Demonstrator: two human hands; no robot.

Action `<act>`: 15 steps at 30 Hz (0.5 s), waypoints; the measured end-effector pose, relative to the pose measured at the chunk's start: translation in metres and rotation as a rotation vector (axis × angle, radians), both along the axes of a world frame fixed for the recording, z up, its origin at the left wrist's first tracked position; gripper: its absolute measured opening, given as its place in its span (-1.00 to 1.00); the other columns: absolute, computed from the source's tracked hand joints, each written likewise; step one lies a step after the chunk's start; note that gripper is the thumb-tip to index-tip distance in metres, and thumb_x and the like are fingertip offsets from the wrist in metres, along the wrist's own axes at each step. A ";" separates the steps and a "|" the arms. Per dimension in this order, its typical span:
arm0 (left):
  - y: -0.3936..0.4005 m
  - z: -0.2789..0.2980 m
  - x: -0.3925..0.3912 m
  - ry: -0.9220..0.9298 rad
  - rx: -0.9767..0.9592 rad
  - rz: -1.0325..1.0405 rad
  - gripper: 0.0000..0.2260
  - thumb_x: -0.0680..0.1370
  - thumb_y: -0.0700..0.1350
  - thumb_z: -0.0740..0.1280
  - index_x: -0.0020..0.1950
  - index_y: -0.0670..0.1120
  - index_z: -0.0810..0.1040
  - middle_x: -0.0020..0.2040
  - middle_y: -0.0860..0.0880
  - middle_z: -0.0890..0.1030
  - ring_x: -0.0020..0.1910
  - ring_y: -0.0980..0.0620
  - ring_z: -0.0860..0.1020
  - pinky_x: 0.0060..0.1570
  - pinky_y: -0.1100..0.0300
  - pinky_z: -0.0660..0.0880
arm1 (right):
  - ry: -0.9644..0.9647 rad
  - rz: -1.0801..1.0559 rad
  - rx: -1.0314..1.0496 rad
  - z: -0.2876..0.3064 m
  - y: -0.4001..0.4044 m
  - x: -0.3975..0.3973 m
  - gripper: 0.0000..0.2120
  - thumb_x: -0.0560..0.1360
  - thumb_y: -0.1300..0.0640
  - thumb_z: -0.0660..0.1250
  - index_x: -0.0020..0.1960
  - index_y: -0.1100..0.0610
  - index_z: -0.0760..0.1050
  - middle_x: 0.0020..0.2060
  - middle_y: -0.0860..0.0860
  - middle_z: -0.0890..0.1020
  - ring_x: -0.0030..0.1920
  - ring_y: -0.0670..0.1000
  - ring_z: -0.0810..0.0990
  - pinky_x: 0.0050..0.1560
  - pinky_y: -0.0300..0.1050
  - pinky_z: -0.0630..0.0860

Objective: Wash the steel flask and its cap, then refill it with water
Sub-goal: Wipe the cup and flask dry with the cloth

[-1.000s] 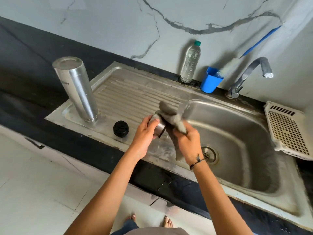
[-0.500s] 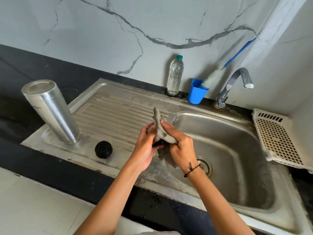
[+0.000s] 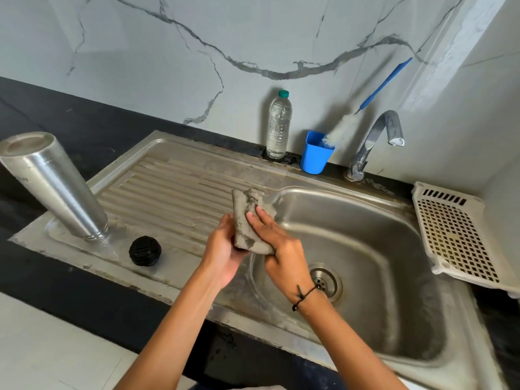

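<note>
Over the sink's front rim, both hands close on a grey cloth [image 3: 247, 220]: left hand [image 3: 222, 254] cupping beneath, right hand [image 3: 281, 243] pressing on top. Whether a cap part sits inside is hidden. Steel flask [image 3: 53, 187] stands inverted at the drainboard's left corner, its black cap [image 3: 145, 251] beside it, nearer the left hand.

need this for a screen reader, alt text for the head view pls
Two hands, left and right, rub a grey cloth over a steel sink. The steel flask stands upside down on the drainboard beside a black cap.

Cap perhaps hidden under cloth [image 3: 247, 220]
</note>
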State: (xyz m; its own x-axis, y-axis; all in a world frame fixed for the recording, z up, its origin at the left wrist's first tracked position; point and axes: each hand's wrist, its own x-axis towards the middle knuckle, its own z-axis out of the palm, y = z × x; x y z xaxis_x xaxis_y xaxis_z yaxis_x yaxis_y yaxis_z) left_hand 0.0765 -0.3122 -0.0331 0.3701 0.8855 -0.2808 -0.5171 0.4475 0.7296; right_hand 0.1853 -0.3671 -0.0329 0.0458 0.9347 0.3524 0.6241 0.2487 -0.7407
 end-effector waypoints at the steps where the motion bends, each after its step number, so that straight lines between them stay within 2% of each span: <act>1: -0.001 0.000 0.000 0.001 -0.015 0.002 -0.73 0.63 -0.12 0.07 0.17 -0.18 0.49 0.09 -0.20 0.62 0.08 -0.16 0.58 0.06 -0.09 0.49 | 0.061 -0.007 -0.028 0.002 0.001 0.005 -0.39 0.35 0.40 0.14 0.39 0.11 0.36 0.38 0.02 0.36 0.40 -0.06 0.31 0.41 -0.15 0.24; 3: -0.003 0.003 0.002 -0.028 -0.039 -0.015 -0.70 0.63 -0.07 0.06 0.20 -0.15 0.48 0.10 -0.19 0.62 0.08 -0.15 0.58 0.02 -0.11 0.50 | 0.162 -0.026 -0.092 0.009 0.005 0.012 -0.40 0.37 0.40 0.14 0.39 0.14 0.37 0.35 -0.03 0.38 0.35 -0.14 0.32 0.37 -0.12 0.29; 5: -0.001 0.007 0.005 -0.059 -0.059 -0.033 -0.68 0.64 -0.03 0.04 0.22 -0.13 0.48 0.12 -0.18 0.62 0.08 -0.13 0.59 0.00 -0.08 0.51 | 0.187 -0.042 -0.109 0.015 0.007 0.011 -0.38 0.36 0.38 0.13 0.41 0.14 0.33 0.36 -0.03 0.36 0.36 -0.17 0.28 0.40 -0.21 0.23; 7: 0.004 0.011 0.007 -0.022 -0.053 -0.035 -0.69 0.64 -0.04 0.04 0.21 -0.12 0.49 0.12 -0.18 0.61 0.05 -0.10 0.60 -0.03 -0.03 0.52 | 0.100 -0.056 -0.059 0.015 0.006 0.006 -0.35 0.35 0.39 0.15 0.43 0.13 0.29 0.39 -0.02 0.31 0.42 -0.10 0.23 0.43 -0.29 0.14; 10: 0.007 0.012 0.008 0.044 -0.036 -0.029 -0.68 0.62 -0.05 0.08 0.26 -0.17 0.47 0.12 -0.16 0.62 0.06 -0.08 0.60 0.02 0.03 0.50 | -0.084 -0.055 0.040 0.005 0.003 0.001 -0.36 0.36 0.35 0.07 0.44 0.14 0.26 0.45 0.08 0.27 0.47 -0.01 0.19 0.45 -0.22 0.12; 13: 0.004 0.011 0.007 0.065 -0.017 -0.026 -0.79 0.63 -0.14 0.09 0.09 -0.13 0.50 -0.05 -0.12 0.66 -0.05 -0.07 0.61 -0.07 0.01 0.50 | -0.070 -0.086 0.067 0.001 0.004 0.004 -0.29 0.29 0.46 0.20 0.43 0.16 0.30 0.41 0.06 0.32 0.42 -0.04 0.28 0.41 -0.21 0.23; 15: 0.001 0.011 0.007 0.009 -0.026 -0.057 -0.79 0.63 -0.13 0.07 0.01 -0.10 0.50 -0.08 -0.12 0.65 -0.08 -0.07 0.60 -0.19 0.03 0.50 | 0.051 -0.174 0.009 0.005 0.006 0.003 -0.30 0.29 0.46 0.26 0.40 0.11 0.35 0.31 0.06 0.46 0.27 -0.11 0.45 0.28 -0.26 0.37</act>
